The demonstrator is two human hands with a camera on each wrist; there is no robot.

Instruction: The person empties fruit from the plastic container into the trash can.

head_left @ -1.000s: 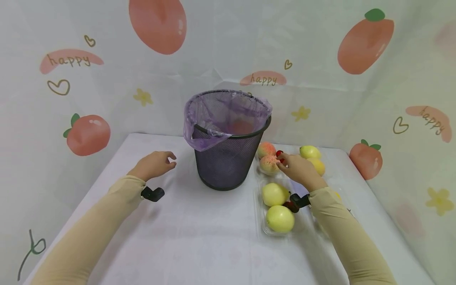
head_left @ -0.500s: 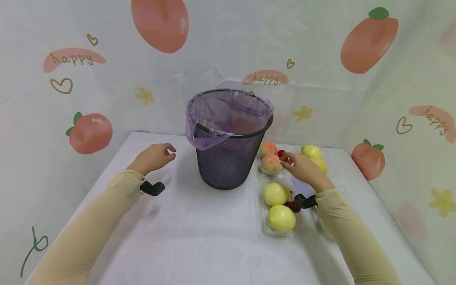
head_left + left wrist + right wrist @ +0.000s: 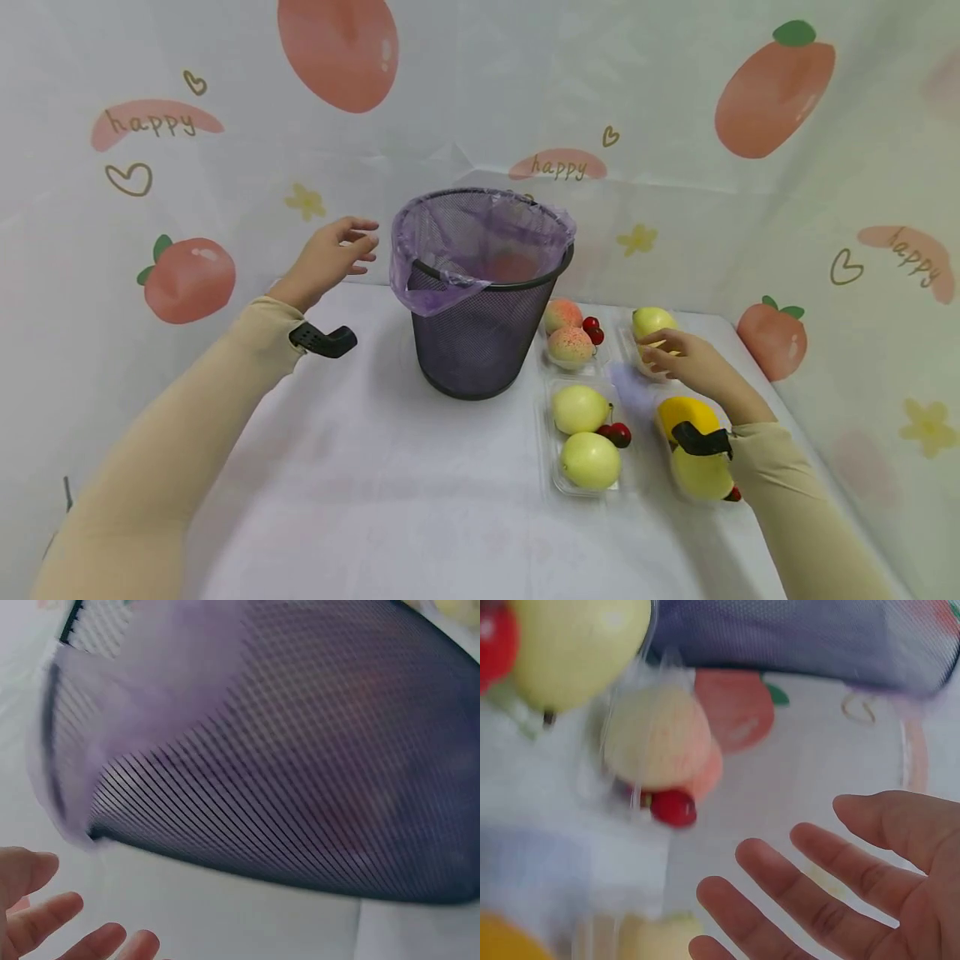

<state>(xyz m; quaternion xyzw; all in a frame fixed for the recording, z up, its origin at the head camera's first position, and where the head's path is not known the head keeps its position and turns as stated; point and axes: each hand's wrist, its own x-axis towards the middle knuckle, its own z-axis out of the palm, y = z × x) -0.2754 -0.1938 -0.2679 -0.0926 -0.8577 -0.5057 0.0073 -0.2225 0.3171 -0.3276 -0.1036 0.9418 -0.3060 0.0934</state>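
My left hand (image 3: 326, 260) hovers with parted fingers just left of the rim of a black mesh wastebasket (image 3: 472, 350). A purple plastic bag (image 3: 442, 296) lines the basket and folds over its rim. In the left wrist view the hand's fingertips (image 3: 45, 915) are apart from the mesh. My right hand (image 3: 690, 362) is over the back right clear box, its fingers spread and holding nothing. It partly hides the yellow fruit there, of which a pale yellow one (image 3: 652, 321) shows. Whether it touches any fruit cannot be told.
Left of the right hand, a clear box holds peaches (image 3: 570, 346) and cherries (image 3: 592, 329). Nearer are pale yellow fruits (image 3: 590, 460) with dark cherries (image 3: 617, 433). A mango-like fruit (image 3: 686, 412) lies in the front right box, under the right wrist. A printed cloth (image 3: 465, 83) hangs behind.
My left hand has risen from table height to beside the basket's rim, its fingers spreading. The right hand has moved right, away from the peaches and cherries, toward the back right box.
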